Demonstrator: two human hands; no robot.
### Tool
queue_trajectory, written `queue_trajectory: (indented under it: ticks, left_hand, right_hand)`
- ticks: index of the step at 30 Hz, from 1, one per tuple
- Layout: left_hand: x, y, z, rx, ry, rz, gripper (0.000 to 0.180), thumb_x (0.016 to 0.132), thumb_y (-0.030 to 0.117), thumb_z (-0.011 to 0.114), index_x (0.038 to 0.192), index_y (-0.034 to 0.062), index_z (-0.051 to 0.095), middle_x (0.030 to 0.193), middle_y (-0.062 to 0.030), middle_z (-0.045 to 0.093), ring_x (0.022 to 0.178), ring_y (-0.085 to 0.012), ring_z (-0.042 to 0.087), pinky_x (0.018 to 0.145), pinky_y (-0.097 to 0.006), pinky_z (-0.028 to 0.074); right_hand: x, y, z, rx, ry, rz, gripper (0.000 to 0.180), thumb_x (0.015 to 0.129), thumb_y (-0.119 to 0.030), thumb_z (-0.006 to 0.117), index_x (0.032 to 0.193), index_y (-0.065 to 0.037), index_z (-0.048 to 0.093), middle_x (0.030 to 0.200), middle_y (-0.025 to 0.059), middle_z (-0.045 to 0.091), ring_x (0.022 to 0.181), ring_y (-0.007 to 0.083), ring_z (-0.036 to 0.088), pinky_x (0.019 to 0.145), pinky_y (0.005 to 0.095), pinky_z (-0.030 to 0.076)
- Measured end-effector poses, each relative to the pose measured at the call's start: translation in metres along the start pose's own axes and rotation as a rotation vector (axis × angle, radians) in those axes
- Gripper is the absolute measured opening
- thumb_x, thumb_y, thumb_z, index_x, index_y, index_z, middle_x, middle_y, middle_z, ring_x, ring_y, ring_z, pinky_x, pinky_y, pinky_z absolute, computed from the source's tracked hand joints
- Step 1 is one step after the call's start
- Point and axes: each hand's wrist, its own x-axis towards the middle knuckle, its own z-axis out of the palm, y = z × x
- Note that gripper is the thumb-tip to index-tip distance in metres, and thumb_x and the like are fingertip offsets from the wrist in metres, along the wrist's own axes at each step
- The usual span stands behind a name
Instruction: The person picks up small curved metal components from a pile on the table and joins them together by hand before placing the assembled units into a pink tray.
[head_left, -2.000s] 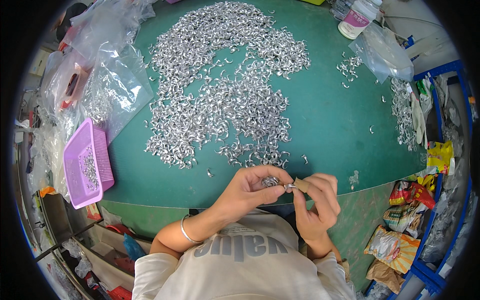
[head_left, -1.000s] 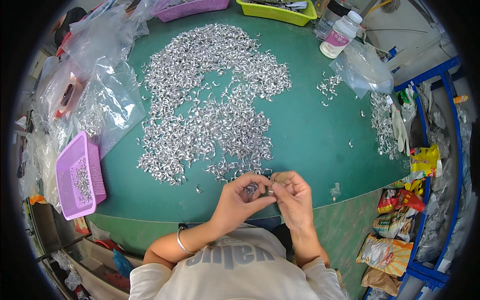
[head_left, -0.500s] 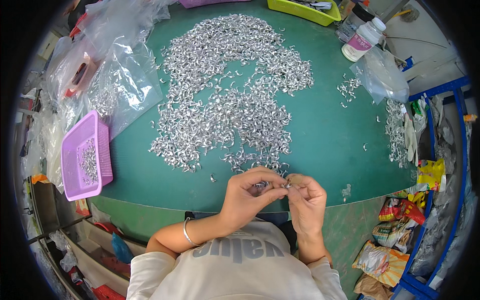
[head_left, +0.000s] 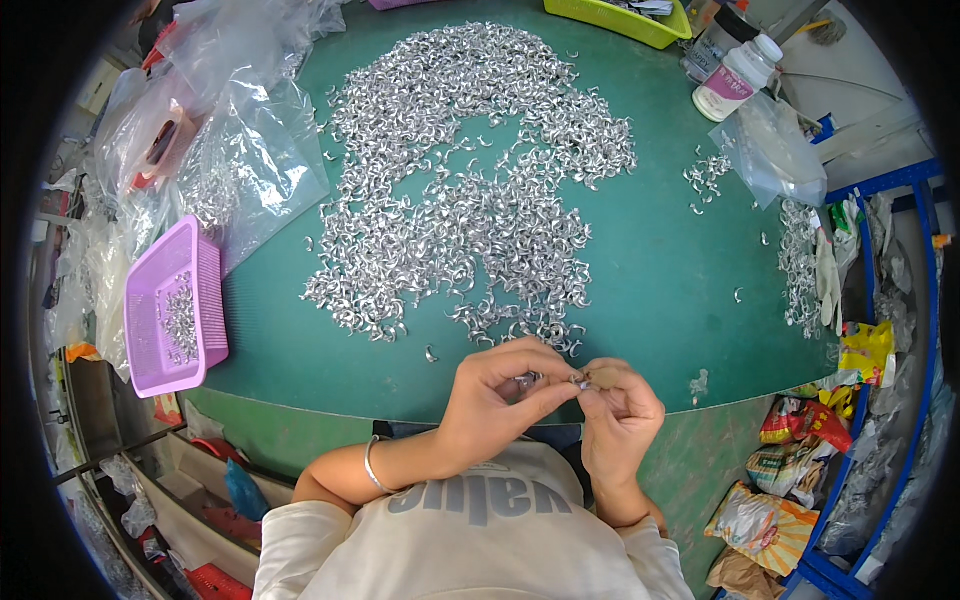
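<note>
My left hand point(head_left: 505, 395) is closed in a pinch over the table's near edge, with a bangle on its wrist. Between its thumb and forefinger is a small curved silver metal piece point(head_left: 582, 385), and more silvery bits show inside the curled fingers. My right hand point(head_left: 625, 415) meets it fingertip to fingertip, also closed. A small tan scrap point(head_left: 603, 378), its material unclear, sits in the right fingers against the metal piece. Just beyond both hands spreads a large heap of similar curved metal pieces point(head_left: 450, 240) on the green table point(head_left: 660, 280).
A purple basket point(head_left: 215, 330) with some metal pieces stands at the left, beside clear plastic bags point(head_left: 250, 150). At the far right are a white bottle point(head_left: 738, 80), a clear bag point(head_left: 775, 150) and smaller metal heaps point(head_left: 797, 270). A yellow-green tray point(head_left: 620, 25) is at the back.
The view has shifted slightly. Both hands remain joined at the fingertips; the right fingers have turned a little, and more of the tan scrap shows.
</note>
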Motion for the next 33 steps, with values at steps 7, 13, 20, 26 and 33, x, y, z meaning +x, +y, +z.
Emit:
queue_trajectory:
  ticks: [7, 13, 20, 26, 33]
  left_hand:
    - [-0.001, 0.001, -0.012, -0.080, -0.002, -0.206, 0.010, 0.079, 0.000, 0.061, 0.089, -0.0027, 0.061, 0.088, -0.0055, 0.058, 0.075, -0.0061, 0.051, 0.060, -0.019, 0.041]
    - [-0.018, 0.050, -0.074, 0.310, 0.470, 0.067, 0.011, 0.080, 0.009, 0.062, 0.084, -0.0008, 0.063, 0.080, -0.0007, 0.062, 0.069, -0.0027, 0.051, 0.059, -0.015, 0.041]
    - [-0.098, 0.120, -0.244, 1.198, 1.370, 0.335, 0.018, 0.080, 0.013, 0.062, 0.092, 0.0002, 0.064, 0.065, 0.0021, 0.051, 0.058, -0.0043, 0.044, 0.052, -0.019, 0.036]
    - [-0.081, 0.091, -0.194, 0.049, 0.838, 0.228, 0.028, 0.088, 0.016, 0.052, 0.108, -0.0035, 0.052, 0.063, 0.0036, 0.042, 0.048, -0.0012, 0.032, 0.040, -0.014, 0.023]
    - [-0.023, 0.007, -0.085, -0.118, 0.102, -0.279, 0.022, 0.089, 0.012, 0.048, 0.105, -0.0007, 0.057, 0.071, 0.0007, 0.053, 0.059, -0.0056, 0.043, 0.049, -0.018, 0.033]
  right_hand:
    - [0.004, 0.000, 0.003, -0.100, -0.040, 0.041, 0.018, 0.074, 0.016, 0.056, 0.090, 0.009, 0.055, 0.095, 0.0136, 0.055, 0.084, 0.0156, 0.055, 0.073, 0.0252, 0.047]
    - [0.001, 0.007, -0.001, -0.302, -0.047, 0.155, 0.018, 0.082, 0.002, 0.053, 0.099, 0.007, 0.054, 0.085, 0.0103, 0.059, 0.075, 0.0135, 0.055, 0.071, 0.0247, 0.046]
    - [0.003, 0.016, -0.005, -0.425, -0.168, 0.221, 0.014, 0.079, 0.004, 0.053, 0.093, 0.006, 0.057, 0.084, 0.0085, 0.058, 0.074, 0.0124, 0.053, 0.068, 0.0228, 0.043]
    - [0.026, 0.006, -0.005, -0.939, -0.269, -0.012, 0.023, 0.072, 0.003, 0.061, 0.095, 0.002, 0.058, 0.091, 0.0119, 0.057, 0.081, 0.0227, 0.053, 0.071, 0.0281, 0.042]
    - [0.043, 0.018, 0.016, -1.397, -0.439, -0.314, 0.054, 0.065, -0.011, 0.072, 0.115, -0.006, 0.050, 0.119, 0.0170, 0.043, 0.107, 0.0373, 0.039, 0.088, 0.0424, 0.033]
